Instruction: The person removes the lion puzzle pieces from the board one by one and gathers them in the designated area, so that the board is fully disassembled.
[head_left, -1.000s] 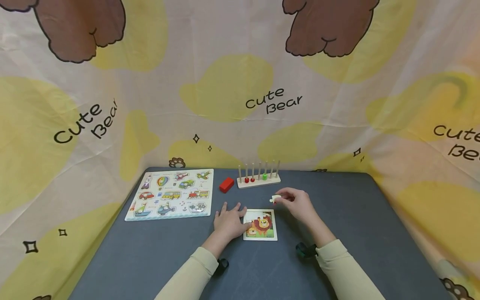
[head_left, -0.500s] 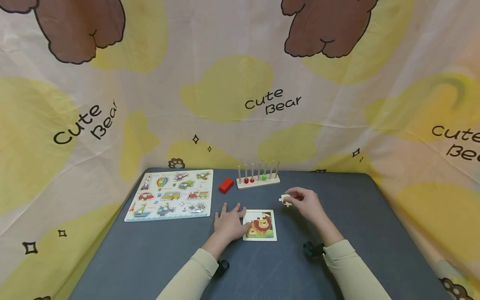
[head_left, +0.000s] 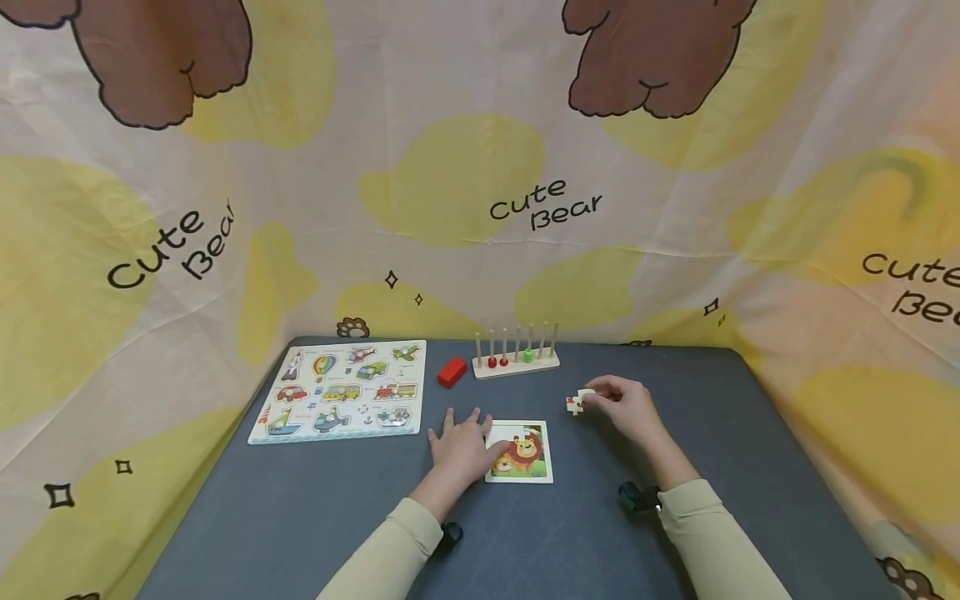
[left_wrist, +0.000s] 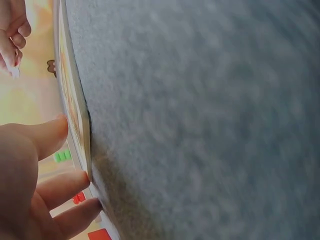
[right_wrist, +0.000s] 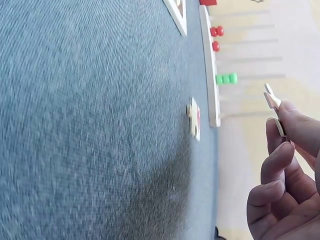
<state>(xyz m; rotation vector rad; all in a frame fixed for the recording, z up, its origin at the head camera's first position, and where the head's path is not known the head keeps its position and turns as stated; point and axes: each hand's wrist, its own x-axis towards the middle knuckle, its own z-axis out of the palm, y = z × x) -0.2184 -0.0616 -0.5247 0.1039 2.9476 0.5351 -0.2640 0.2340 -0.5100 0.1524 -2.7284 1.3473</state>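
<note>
So the right hand [head_left: 622,407] has thumb and index finger clamped on a small puzzle piece [right_wrist: 274,107], held up off the table [head_left: 525,533]. The other fingers are curled in behind, at least going by the right wrist view. A second piece [right_wrist: 194,120] lies on the table below that hand, bit of red on its face. In the head view the two nearly overlap, but the right wrist view shows them well apart.

Left hand [head_left: 459,450] is flat-ish with the fingers spread apart, not wrapped round anything. Its thumb rests on the left side of the lion puzzle [head_left: 528,454], and a fingertip is right up at the corner. The puzzle lies flat on the table between the two hands, pale frame all round; part of the picture is hidden by the thumb, so can't tell what's under there.

Farther back there's a peg rack [head_left: 516,367] with two red beads on one peg, one red on the next and three green on another. A red block [head_left: 452,372] sits just left of it, then a big vehicle board [head_left: 360,423] beyond that. Behind everything hangs a bear-print cloth [head_left: 442,175].
</note>
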